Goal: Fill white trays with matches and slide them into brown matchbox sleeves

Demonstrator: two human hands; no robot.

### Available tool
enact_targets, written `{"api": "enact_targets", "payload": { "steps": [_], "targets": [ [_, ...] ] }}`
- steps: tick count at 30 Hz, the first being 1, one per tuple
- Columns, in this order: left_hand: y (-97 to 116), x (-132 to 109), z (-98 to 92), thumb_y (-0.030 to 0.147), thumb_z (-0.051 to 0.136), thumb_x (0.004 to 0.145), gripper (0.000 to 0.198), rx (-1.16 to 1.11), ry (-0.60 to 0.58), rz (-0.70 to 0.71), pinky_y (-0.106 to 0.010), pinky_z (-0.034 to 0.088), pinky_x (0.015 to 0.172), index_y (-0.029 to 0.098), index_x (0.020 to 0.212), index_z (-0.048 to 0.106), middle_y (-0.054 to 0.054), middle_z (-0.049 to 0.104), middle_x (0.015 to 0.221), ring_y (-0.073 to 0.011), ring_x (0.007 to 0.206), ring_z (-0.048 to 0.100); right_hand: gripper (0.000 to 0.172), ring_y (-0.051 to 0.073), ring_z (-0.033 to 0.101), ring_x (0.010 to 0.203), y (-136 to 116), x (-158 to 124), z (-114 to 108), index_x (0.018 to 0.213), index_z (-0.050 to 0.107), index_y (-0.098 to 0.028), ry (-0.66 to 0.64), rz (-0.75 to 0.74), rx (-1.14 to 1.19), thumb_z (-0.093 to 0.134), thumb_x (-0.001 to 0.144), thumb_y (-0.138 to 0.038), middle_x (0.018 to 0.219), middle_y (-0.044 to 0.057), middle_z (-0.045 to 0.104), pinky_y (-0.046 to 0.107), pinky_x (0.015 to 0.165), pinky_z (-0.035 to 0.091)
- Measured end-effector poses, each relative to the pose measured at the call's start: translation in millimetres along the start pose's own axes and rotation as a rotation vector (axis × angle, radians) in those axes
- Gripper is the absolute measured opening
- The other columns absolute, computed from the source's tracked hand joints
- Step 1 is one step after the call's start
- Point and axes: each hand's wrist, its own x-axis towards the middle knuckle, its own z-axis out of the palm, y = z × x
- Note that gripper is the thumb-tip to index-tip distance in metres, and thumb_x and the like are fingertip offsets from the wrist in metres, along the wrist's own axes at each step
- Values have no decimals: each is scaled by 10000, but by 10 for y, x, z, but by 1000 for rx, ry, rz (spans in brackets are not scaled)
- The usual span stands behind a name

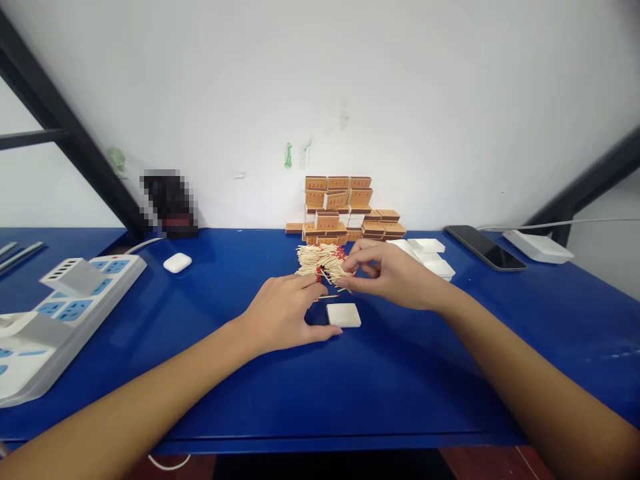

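A loose heap of matches [320, 255] with red heads lies mid-table. My left hand [283, 312] rests at its near left side, fingertips against the matches and thumb stretched out apart, so it is open. From the right, my right hand [390, 275] reaches into the heap, with thumb and forefinger curled around a few matches at the edge. Just in front of the heap lies a small white matchbox tray [343, 315], near my left thumb. A few single matches lie between the tray and the heap.
Behind the heap, orange matchboxes [337, 198] are stacked against the wall. More white trays [429, 246] are piled right of my right hand. A phone [485, 247] and a white device [537, 246] lie far right. Left are an earbud case [177, 263] and a power strip [107, 297].
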Motion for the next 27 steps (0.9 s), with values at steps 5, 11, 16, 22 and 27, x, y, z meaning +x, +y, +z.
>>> {"api": "enact_targets", "payload": {
  "steps": [5, 11, 16, 22, 27],
  "targets": [
    [-6, 18, 55, 615, 739, 862, 437, -36, 8, -17, -347, 499, 688, 216, 1041, 764, -23, 746, 938, -228, 838, 710, 216, 132, 454, 674, -105, -45, -12, 831, 745, -221, -129, 26, 0, 741, 915, -420, 830, -2, 560, 298, 610, 337],
    [16, 12, 94, 580, 741, 859, 396, -77, 12, -12, -332, 465, 686, 212, 1005, 752, -19, 711, 896, -211, 820, 681, 224, 142, 496, 717, -179, -81, -1, 791, 726, -212, -159, 15, -39, 736, 923, -393, 834, 4, 603, 303, 661, 369],
    [17, 18, 93, 578, 718, 872, 406, -88, 15, -10, -312, 390, 612, 186, 776, 677, -7, 641, 772, -172, 716, 616, 167, 159, 538, 769, -206, -104, 95, 840, 744, -217, -185, 13, -60, 733, 928, -358, 861, 10, 645, 317, 712, 387],
    [-17, 20, 72, 558, 751, 857, 343, -165, 12, -27, -303, 419, 642, 227, 944, 768, 9, 674, 793, -164, 731, 630, 198, 177, 572, 837, -195, -116, 95, 933, 767, -238, -219, 10, -79, 769, 917, -435, 938, 17, 667, 325, 739, 400],
    [-47, 2, 63, 579, 743, 869, 369, -148, 23, -1, -307, 428, 658, 226, 971, 776, 0, 691, 823, -174, 759, 638, 88, 181, 591, 864, -171, -122, 48, 922, 777, -242, -213, -45, -111, 759, 928, -328, 935, 16, 686, 328, 764, 405]
  ]
}}
